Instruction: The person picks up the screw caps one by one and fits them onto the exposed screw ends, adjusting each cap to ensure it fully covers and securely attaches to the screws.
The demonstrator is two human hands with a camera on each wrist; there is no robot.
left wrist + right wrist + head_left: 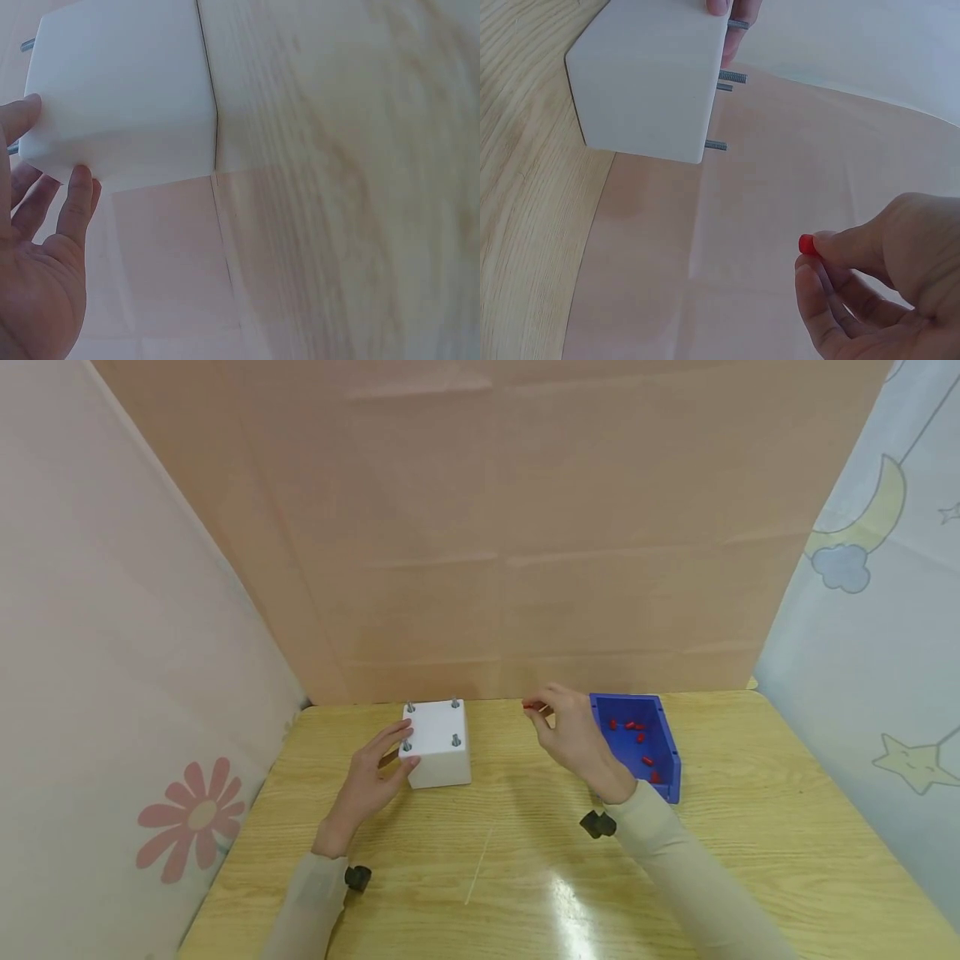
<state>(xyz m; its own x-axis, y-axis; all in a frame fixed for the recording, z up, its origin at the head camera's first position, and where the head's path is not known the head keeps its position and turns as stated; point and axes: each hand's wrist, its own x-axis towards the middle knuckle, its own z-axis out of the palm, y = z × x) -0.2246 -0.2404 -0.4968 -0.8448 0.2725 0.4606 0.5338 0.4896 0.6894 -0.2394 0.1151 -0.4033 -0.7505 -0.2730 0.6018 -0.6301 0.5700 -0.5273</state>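
Note:
A white box [437, 743] sits on the table with threaded metal studs [456, 740] standing up near its top corners. My left hand [369, 777] holds the box at its near left corner, thumb on the front face and fingers along the left side and top edge. Between the thumb and fingertips of my right hand [567, 731] is a small red cap [807, 244], held in the air to the right of the box. Several more red caps [647, 761] lie loose in a blue bin [672, 745], partly hidden behind my right hand and wrist.
Behind the box and bin, a tan paper sheet [495, 568] rises at the table's back edge. Patterned cloth walls [97, 693] flank the wooden table [420, 877] left and right. The bin stands right of the box, with bare tabletop between them.

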